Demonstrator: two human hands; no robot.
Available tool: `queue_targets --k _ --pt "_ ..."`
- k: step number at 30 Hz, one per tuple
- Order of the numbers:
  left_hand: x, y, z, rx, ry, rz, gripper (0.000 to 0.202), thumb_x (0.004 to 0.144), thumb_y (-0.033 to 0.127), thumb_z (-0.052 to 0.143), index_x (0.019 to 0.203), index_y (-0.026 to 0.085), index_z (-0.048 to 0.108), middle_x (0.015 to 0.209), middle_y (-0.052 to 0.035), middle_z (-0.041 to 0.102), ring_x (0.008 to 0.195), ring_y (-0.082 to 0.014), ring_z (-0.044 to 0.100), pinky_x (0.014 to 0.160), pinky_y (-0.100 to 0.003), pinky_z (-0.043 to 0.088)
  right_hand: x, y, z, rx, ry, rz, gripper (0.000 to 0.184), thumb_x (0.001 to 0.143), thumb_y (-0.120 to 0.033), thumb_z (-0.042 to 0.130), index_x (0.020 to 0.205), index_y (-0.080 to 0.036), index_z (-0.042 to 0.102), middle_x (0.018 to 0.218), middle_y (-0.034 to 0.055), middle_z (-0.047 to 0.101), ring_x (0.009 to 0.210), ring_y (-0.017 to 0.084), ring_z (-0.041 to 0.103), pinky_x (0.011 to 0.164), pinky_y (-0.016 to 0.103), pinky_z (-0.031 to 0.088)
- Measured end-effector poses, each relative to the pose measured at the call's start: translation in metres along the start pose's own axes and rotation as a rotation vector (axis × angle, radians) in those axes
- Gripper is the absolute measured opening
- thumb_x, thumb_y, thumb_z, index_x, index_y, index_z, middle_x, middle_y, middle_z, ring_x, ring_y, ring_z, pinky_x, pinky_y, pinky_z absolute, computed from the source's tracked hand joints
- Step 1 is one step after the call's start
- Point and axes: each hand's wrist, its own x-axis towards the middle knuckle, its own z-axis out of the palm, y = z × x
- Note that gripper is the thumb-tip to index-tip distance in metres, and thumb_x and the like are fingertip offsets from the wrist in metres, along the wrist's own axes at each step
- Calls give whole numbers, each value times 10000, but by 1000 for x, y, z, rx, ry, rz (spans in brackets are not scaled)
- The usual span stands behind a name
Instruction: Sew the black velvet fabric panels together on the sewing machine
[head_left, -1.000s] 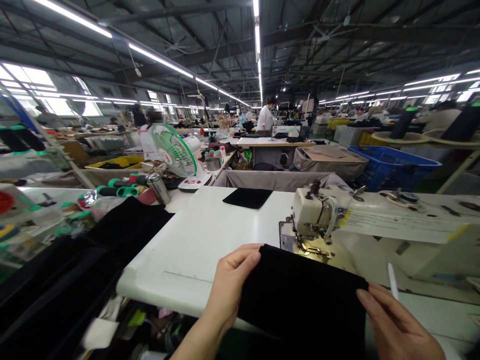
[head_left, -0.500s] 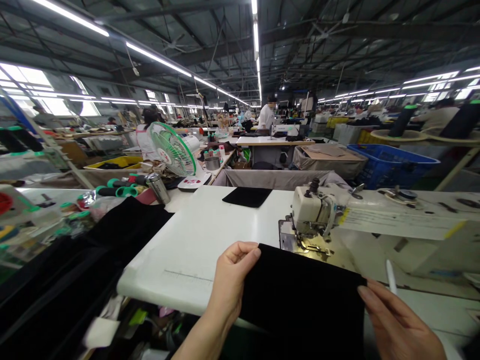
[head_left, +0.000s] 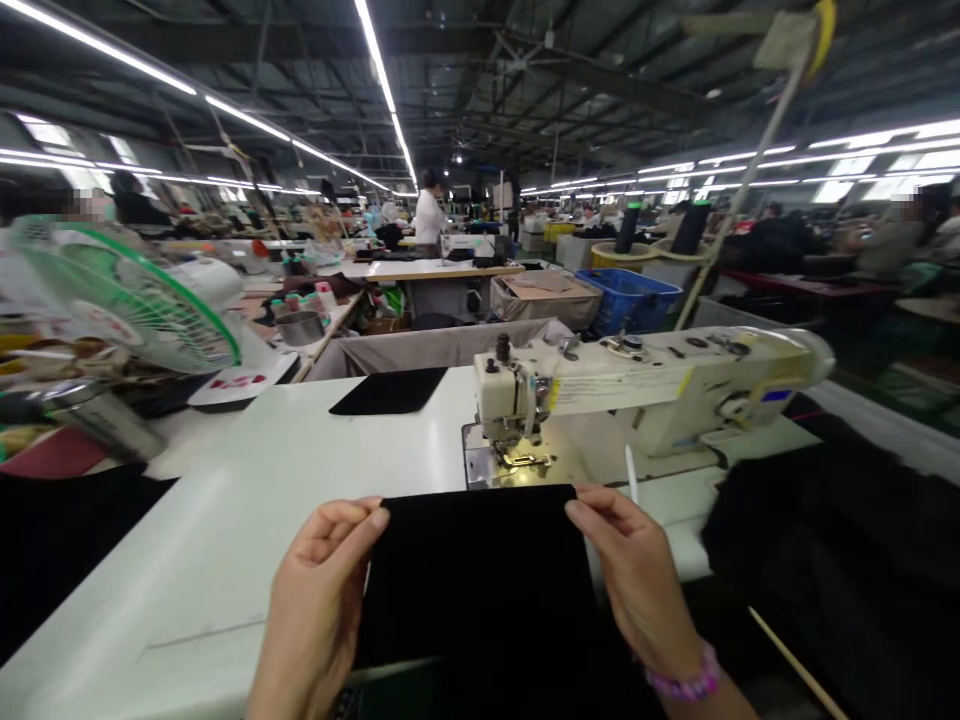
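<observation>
A black fabric piece (head_left: 476,570) lies on the white sewing table (head_left: 285,480) just in front of the sewing machine (head_left: 637,385). My left hand (head_left: 319,590) pinches its upper left corner with closed fingers. My right hand (head_left: 637,570), with a pink bead bracelet at the wrist, grips the upper right corner. The fabric's far edge sits close to the presser foot (head_left: 521,455). A white pen-like stick (head_left: 632,473) stands just beyond my right hand.
A smaller black fabric patch (head_left: 390,390) lies farther back on the table. A green-rimmed desk fan (head_left: 127,300) stands at the left. More black cloth (head_left: 832,540) piles at the right. A blue crate (head_left: 626,298) and other workers' tables fill the background.
The camera view has swung to the right, so the machine and fabric now sit centred. My hands have come closer together on the fabric's top edge, still gripping both corners.
</observation>
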Motion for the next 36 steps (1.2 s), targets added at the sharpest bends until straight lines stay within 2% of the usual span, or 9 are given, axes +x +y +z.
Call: queue_targets --k 16,19,22,25,26,28,29,33,36 --pt "-2 5 -1 86 40 -24 391 310 172 905 550 191 597 748 42 677 777 -88 633 675 -70 518 7 -1 3 51 -36 10 276 631 -372 882 712 -194 686 796 13 673 798 176 613 785 309 504" --pt "3 14 -6 139 -3 134 360 386 197 899 574 203 592 762 28 693 831 -123 644 723 -125 521 8 -3 5 17 -87 -2 278 664 -349 848 812 -199 668 798 2 658 787 174 610 760 303 509" --pt "19 37 2 361 -89 419 288 549 267 867 684 221 617 846 9 731 842 -163 654 754 -222 511 -2 0 11 -168 -235 -91 231 729 -260 744 916 -211 617 836 0 653 789 171 608 756 298 509" --pt "47 51 31 789 -341 655 129 688 277 743 708 215 632 818 -10 728 775 -190 648 755 -291 476 -25 16 14 -389 -352 -226 196 754 -150 625 923 -227 560 815 -15 618 739 154 586 721 273 509" --pt "58 47 44 906 -476 677 74 697 246 693 679 215 629 745 -4 701 727 -189 626 727 -296 462 -33 25 13 -443 -377 -252 201 759 -128 598 924 -231 548 806 -19 608 727 152 587 706 263 513" --pt "78 25 68 1063 -715 560 85 665 136 616 633 213 599 627 20 627 624 -167 561 635 -277 413 -47 45 7 -531 -415 -307 218 779 -105 572 950 -235 539 800 -21 608 718 153 609 686 250 527" --pt "87 8 78 1083 -764 517 124 632 96 603 595 211 576 580 30 595 584 -156 537 601 -269 392 -52 55 3 -568 -428 -355 210 798 -99 561 955 -236 538 797 -19 614 715 154 622 679 246 534" --pt "104 -64 94 1082 -837 446 184 592 40 587 552 207 524 542 48 550 557 -133 500 579 -253 369 -53 78 -18 -663 -514 -643 184 892 -71 491 932 -238 559 810 12 653 730 169 658 673 261 561" --pt "103 -89 90 1045 -821 429 161 631 89 615 601 211 514 570 52 548 572 -130 490 585 -251 371 -45 76 -30 -729 -587 -813 279 917 -25 442 1048 -227 583 887 44 697 800 191 688 746 300 594"
